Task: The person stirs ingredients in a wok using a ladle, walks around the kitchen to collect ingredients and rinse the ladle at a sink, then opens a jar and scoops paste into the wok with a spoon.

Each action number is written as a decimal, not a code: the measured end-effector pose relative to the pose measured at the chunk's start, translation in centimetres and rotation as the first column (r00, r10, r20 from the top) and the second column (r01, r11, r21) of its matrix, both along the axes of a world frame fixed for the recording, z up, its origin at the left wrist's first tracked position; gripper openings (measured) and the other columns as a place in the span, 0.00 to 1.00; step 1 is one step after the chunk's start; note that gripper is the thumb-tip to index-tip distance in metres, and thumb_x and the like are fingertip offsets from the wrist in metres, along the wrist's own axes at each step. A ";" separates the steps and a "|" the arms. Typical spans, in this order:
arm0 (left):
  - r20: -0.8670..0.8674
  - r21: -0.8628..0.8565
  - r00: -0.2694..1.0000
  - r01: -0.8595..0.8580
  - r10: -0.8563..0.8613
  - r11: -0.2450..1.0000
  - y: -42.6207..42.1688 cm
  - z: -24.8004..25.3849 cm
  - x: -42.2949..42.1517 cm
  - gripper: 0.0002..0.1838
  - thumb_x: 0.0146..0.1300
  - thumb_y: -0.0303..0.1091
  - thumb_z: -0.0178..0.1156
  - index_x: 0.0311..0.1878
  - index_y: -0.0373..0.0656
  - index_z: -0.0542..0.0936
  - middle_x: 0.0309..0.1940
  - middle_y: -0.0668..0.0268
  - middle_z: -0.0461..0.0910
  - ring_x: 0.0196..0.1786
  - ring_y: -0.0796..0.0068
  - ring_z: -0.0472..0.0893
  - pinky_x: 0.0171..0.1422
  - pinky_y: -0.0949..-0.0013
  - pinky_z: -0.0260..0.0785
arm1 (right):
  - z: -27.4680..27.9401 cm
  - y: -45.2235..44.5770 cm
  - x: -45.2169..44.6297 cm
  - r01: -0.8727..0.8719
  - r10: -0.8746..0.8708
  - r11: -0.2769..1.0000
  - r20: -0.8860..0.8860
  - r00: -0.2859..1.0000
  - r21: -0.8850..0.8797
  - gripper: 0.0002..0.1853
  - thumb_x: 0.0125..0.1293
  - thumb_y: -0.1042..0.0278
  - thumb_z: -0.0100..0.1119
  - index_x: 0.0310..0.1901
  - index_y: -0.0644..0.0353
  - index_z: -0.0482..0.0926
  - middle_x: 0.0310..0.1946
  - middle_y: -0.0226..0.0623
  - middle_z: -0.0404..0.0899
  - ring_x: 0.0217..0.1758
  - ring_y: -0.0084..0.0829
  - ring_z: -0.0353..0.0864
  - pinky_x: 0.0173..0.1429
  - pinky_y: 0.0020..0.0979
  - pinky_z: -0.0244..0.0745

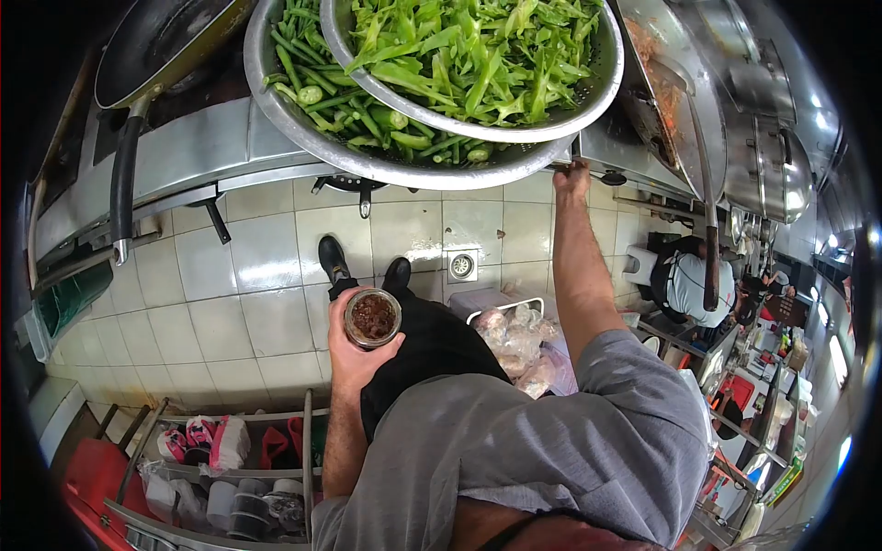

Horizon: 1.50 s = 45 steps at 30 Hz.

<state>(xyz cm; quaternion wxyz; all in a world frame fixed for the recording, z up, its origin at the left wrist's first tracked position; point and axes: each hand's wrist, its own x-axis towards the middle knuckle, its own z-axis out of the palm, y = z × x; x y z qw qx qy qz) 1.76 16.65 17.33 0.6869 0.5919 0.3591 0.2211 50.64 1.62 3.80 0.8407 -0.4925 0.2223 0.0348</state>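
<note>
An open glass jar with dark reddish-brown contents [373,318] is held upright, its mouth facing up, by my left hand [354,354], whose fingers wrap round it. My right hand [571,176] reaches forward to the stove's front edge, beside the rim of the large metal colander [413,174]. Its fingers are curled there; what they grip is too small to make out. That colander holds green beans and sliced okra [358,115]. A second metal colander [542,131] rests on top, full of sliced green vegetables [478,60].
A pan with a black handle [126,174] lies at the left of the stove. A wok [689,119] with a ladle stands at the right. Bagged items [519,340] sit beside my legs. Shelves [276,418] are behind me. Another person [698,285] is at the far right.
</note>
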 end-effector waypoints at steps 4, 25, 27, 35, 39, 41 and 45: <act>-0.007 0.004 1.000 -0.001 0.001 1.000 0.0 0.1 0.0 0.40 0.35 0.27 0.74 0.56 0.39 0.66 0.50 0.60 0.69 0.53 0.67 0.72 0.60 0.65 0.65 | 0.1 -0.2 0.0 -0.048 0.048 0.999 0.024 0.999 0.024 0.07 0.66 0.71 0.39 0.31 0.53 0.68 0.23 0.27 0.68 0.24 0.25 0.66 0.29 0.25 0.66; 0.088 0.239 0.974 0.183 -0.209 0.954 0.2 7.4 7.0 0.41 0.34 0.28 0.75 0.56 0.40 0.67 0.50 0.60 0.69 0.53 0.67 0.72 0.59 0.66 0.65 | 14.2 -6.6 -18.4 -0.963 0.717 0.107 -0.653 0.246 -0.246 0.14 0.59 0.69 0.54 0.47 0.65 0.72 0.17 0.26 0.63 0.15 0.20 0.58 0.16 0.24 0.51; 0.146 0.343 0.953 0.203 -0.266 0.917 0.5 9.6 10.2 0.42 0.36 0.27 0.74 0.58 0.39 0.65 0.51 0.61 0.70 0.54 0.69 0.72 0.59 0.67 0.65 | 22.1 -6.8 -19.3 -0.930 0.814 0.110 -0.505 0.287 -0.351 0.19 0.59 0.70 0.55 0.52 0.65 0.71 0.21 0.27 0.66 0.20 0.19 0.62 0.22 0.22 0.58; 0.283 0.560 0.859 0.214 -0.427 0.800 0.7 17.9 22.8 0.44 0.38 0.27 0.74 0.60 0.38 0.61 0.49 0.62 0.73 0.52 0.73 0.74 0.59 0.68 0.66 | 44.4 -9.0 -18.1 0.161 0.931 0.175 0.216 0.294 -0.971 0.27 0.53 0.87 0.51 0.56 0.53 0.74 0.28 0.36 0.74 0.30 0.29 0.73 0.35 0.26 0.71; 0.275 0.586 0.832 0.251 -0.481 0.770 0.8 19.7 26.8 0.43 0.37 0.26 0.74 0.59 0.39 0.62 0.48 0.62 0.73 0.51 0.74 0.74 0.58 0.69 0.67 | 46.9 -8.2 -16.8 0.627 0.963 0.008 0.175 0.205 -0.779 0.21 0.47 0.78 0.54 0.46 0.53 0.78 0.27 0.31 0.75 0.30 0.31 0.77 0.33 0.31 0.74; 0.248 0.627 0.820 0.269 -0.515 0.731 1.0 20.5 28.7 0.43 0.37 0.26 0.74 0.59 0.40 0.63 0.48 0.63 0.73 0.51 0.74 0.74 0.58 0.69 0.67 | 47.9 -6.5 -16.3 0.678 0.969 -0.030 0.145 0.200 -0.734 0.18 0.47 0.77 0.55 0.43 0.55 0.79 0.26 0.31 0.74 0.29 0.31 0.76 0.31 0.31 0.74; 0.170 0.760 0.794 0.271 -0.583 0.591 2.0 22.7 32.3 0.39 0.34 0.28 0.74 0.54 0.42 0.67 0.47 0.62 0.73 0.51 0.67 0.74 0.57 0.66 0.67 | 47.5 -2.4 -14.0 0.817 0.978 -0.133 0.060 0.201 -0.561 0.10 0.46 0.70 0.57 0.33 0.61 0.78 0.24 0.30 0.71 0.26 0.30 0.75 0.28 0.31 0.72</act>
